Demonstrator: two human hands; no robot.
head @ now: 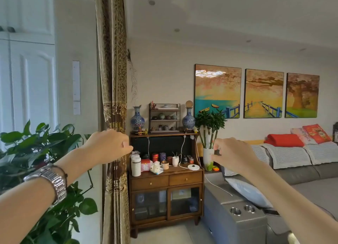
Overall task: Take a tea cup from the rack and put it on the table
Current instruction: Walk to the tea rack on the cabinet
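Since both of my hands are out in front with nothing in them, I judge the task has barely begun: no cup has been taken and everything is left to do. My left hand (109, 145), at centre left of the frame with a metal watch (53, 181) on its wrist, is curled loosely with the fingers tucked in, gripping nothing. My right hand (232, 156), right of centre, has its fingers bent and drawn near the thumb, again around nothing that I can see; it only overlaps the white vase (208, 157) of bamboo stalks in the picture and looks well short of it. The rack (164, 117) stands in the middle of the frame on top of the wooden cabinet (166, 181), between two blue-and-white vases, well beyond both hands. Small dark and pale tea cups (165, 127) sit on its middle and lower shelves, too small from here for me to tell one from another. What remains, as I read it, is to close in on the cabinet, lift one cup off a shelf and set it down; I cannot tell which surface is meant as the table.
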